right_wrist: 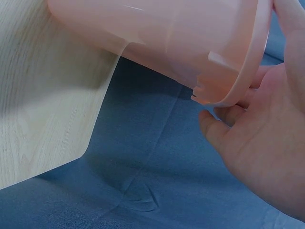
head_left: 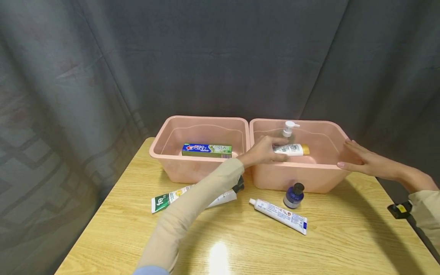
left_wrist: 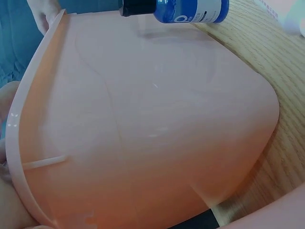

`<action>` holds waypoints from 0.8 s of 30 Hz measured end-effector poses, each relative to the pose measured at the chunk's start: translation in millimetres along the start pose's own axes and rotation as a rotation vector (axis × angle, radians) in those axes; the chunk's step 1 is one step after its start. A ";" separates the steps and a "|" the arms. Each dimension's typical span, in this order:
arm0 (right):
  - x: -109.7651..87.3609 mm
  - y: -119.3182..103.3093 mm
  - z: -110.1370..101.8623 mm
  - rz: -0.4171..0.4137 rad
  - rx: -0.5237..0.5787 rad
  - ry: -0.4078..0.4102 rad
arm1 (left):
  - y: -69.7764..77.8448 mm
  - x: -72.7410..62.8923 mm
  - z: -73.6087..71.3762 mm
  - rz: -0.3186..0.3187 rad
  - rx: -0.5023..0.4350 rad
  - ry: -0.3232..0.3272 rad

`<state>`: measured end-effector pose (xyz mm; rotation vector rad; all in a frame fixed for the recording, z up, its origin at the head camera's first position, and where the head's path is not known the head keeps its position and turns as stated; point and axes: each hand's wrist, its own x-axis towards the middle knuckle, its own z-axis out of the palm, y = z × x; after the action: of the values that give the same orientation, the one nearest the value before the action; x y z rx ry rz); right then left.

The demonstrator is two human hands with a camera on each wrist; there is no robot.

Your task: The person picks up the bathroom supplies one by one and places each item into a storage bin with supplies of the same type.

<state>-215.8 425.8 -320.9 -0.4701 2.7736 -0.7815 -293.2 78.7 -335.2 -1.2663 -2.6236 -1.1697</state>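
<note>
Clamping white tube (head_left: pixel 292 150) with left fingers (head_left: pixel 280 141) inside right bin (head_left: pixel 275 177), resting parted right fingers (head_left: pixel 355 147) at rim (head_left: pixel 309 165), probably for steadying.

Smooth plastic bins (head_left: pixel 192 168), glossy wood-grain table (head_left: pixel 120 217), cloth curtain (head_left: pixel 213 57)

- Left sleeve (head_left: pixel 192 210): long, plain beige, close-fitting, lower centre.
- Cloth (head_left: pixel 151 270): light blue, at sleeve's lower end, bottom edge.
- Right sleeve (head_left: pixel 426 212): beige, creased, right edge.
- Wrist unit (head_left: pixel 394 212): black, yellow mark.
- Left hand (head_left: pixel 264 150), right hand (head_left: pixel 369 162): ungloved.
</note>
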 end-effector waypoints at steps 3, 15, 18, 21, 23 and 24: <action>0.0 0.5 -0.3 0.002 -0.002 0.001 | -0.7 0.8 0.8 0.001 0.012 -0.001; 1.4 1.2 0.2 0.009 -0.004 0.003 | -1.0 3.8 5.3 -0.038 0.105 -0.027; 1.3 1.1 -0.6 0.005 -0.001 0.000 | -0.5 5.1 5.9 -0.033 0.135 -0.039; 1.3 1.0 -1.1 0.002 0.002 -0.002 | 0.2 5.9 6.1 -0.028 0.163 -0.048; 1.6 1.1 -1.0 0.006 -0.001 -0.003 | 0.6 6.4 6.1 -0.033 0.175 -0.053; 1.6 1.2 -0.9 0.009 -0.003 -0.002 | 0.7 6.6 6.3 -0.037 0.183 -0.054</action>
<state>-217.9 426.6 -321.0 -0.4592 2.7733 -0.7738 -295.3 87.4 -337.3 -1.2379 -2.7282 -0.8865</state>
